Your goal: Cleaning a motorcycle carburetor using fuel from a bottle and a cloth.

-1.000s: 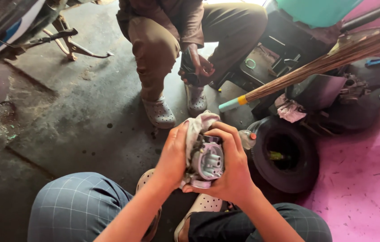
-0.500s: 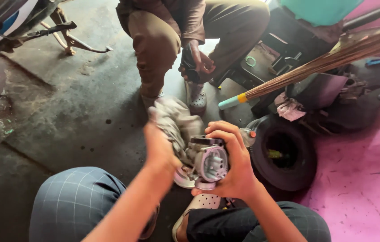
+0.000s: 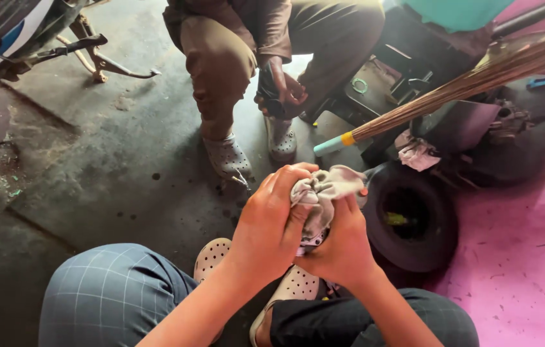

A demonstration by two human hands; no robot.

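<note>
Two hands, left hand (image 3: 269,218) and right hand (image 3: 340,247) clasped around a crumpled grey rag (image 3: 324,193), round black tyre (image 3: 414,218) beside

Single head view, looking steeply down, close over both hands; concrete floor (image 3: 105,160) beyond, seated person (image 3: 253,58) opposite.

Stained grey concrete floor (image 3: 112,160); pink floor (image 3: 523,257) at four o'clock; daylight falls from twelve o'clock.
</note>
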